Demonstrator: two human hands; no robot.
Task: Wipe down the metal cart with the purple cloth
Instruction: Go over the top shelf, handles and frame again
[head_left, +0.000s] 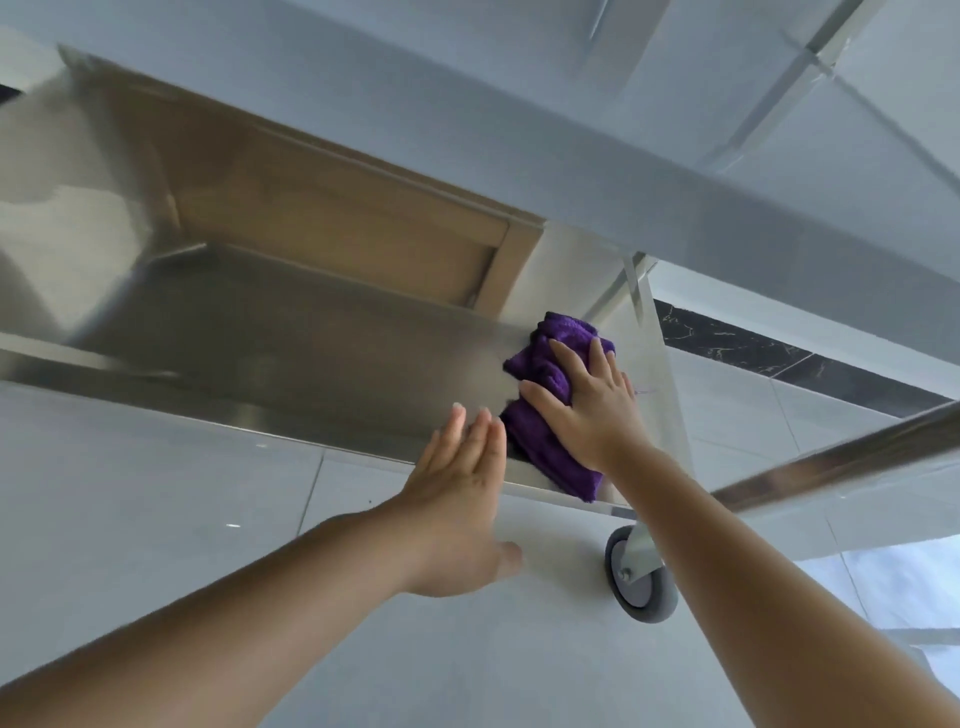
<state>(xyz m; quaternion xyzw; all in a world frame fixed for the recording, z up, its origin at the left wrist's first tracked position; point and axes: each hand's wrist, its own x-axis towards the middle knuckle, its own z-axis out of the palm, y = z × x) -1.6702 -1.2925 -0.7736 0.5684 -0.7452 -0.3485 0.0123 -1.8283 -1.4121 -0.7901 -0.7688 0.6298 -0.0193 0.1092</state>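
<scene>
Now, here is what I read from the head view.

Cloth: the purple cloth (540, 415) is bunched on the lower shelf (311, 332) of the metal cart (675, 218), at about 4 o'clock from frame centre, close to the shelf's right end and its near lip.

Right hand: my right hand (587, 400) lies flat on the cloth, fingers spread and straight, pressing rather than clutching.

Left hand: my left hand (462, 499) is flat and holds nothing; its straight fingertips reach the shelf's near lip at 9 o'clock of the cloth, though I cannot tell whether they touch the metal.

Handling, cloth: I judge it soft, light and limp, so it will fold and ride up under a push; a broad palm over its middle should keep it spread, and a pinch at one corner would only drag it into a rope.

Handling, cart: stiff and slick sheet steel on a caster (641, 577), so I expect it may roll under sideways pressure; the shelf lip looks like the place to steady it.
</scene>
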